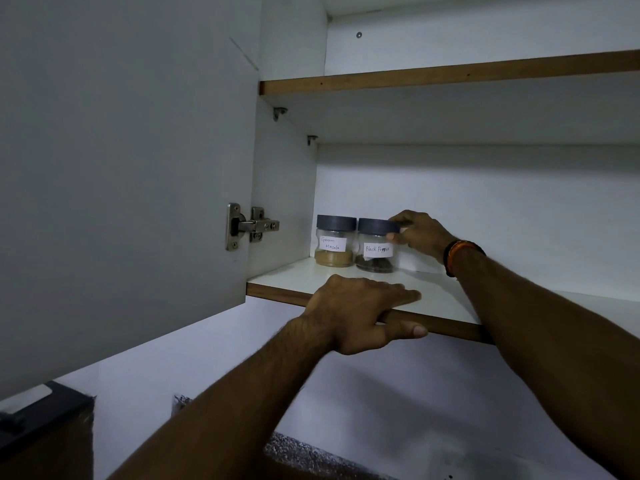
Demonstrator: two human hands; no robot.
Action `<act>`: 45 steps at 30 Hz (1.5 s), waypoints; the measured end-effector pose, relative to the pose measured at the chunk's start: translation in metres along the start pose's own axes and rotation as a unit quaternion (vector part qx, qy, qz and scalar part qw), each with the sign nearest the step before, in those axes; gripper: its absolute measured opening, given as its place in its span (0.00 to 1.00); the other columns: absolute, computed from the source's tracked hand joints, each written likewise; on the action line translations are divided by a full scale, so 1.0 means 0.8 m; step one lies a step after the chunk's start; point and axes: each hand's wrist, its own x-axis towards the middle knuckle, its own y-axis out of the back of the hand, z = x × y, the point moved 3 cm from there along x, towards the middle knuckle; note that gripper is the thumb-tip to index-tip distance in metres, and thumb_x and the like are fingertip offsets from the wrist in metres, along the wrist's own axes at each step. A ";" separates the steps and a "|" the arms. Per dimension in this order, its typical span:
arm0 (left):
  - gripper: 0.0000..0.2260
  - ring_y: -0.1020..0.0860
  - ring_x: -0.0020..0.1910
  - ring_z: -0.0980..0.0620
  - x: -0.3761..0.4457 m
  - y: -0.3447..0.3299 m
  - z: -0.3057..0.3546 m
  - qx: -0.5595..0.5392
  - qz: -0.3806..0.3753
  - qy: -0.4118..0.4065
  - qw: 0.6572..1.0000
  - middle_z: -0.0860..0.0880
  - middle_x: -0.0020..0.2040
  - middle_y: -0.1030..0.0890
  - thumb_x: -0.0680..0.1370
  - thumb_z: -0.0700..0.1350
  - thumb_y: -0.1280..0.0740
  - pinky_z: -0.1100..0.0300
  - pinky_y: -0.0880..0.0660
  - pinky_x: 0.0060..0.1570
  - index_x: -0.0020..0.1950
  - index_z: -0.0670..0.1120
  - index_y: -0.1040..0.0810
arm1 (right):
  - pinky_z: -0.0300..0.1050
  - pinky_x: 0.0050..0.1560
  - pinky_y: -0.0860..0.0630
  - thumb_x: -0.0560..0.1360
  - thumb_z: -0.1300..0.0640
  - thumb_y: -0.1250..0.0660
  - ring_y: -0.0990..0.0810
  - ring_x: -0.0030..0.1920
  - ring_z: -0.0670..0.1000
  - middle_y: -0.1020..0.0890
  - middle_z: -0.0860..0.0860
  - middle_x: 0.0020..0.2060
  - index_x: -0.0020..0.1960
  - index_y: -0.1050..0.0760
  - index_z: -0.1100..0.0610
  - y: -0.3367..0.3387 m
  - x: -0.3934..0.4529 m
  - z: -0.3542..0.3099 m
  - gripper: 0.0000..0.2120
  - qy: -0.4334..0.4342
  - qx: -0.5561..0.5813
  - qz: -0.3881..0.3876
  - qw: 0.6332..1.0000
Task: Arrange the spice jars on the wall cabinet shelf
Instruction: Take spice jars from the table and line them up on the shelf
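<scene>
Two clear spice jars stand upright at the back left of the lower shelf (433, 292) of the open wall cabinet, side by side and touching or nearly so. The left one, the Garam Masala jar (335, 241), has a grey-blue lid, a white handwritten label and a layer of tan powder at its bottom; it sits just beside the cabinet's left inner wall. The Black Pepper jar (375, 245) to its right has the same kind of lid and label, with dark contents at the bottom. The right hand (420, 235) reaches in from the right and grips this jar at the lid — fingers curled over the lid's far edge, thumb pressed against its near side just above the label — while the jar's base rests on the shelf. A dark and orange wristband (459, 252) circles the right wrist. The left hand (363, 311) is clamped on the shelf's brown front edge, fingers flat on top and thumb beneath, well apart from both jars. Above, an upper shelf (450, 72) shows the same brown edge. To the left, the cabinet door (121, 168) hangs open on a metal hinge (251, 226). Below lies a speckled tabletop (311, 455).
</scene>
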 end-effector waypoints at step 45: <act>0.30 0.28 0.70 0.40 -0.188 -0.223 0.225 -0.296 -0.006 0.038 0.954 0.40 0.73 0.28 0.75 0.39 0.34 0.52 0.34 0.70 0.77 0.40 0.34 | 0.43 0.57 0.21 0.78 0.60 0.31 0.16 0.52 0.48 0.13 0.49 0.49 0.51 0.14 0.56 -0.078 -0.560 0.081 0.07 -0.133 0.009 0.042 0.990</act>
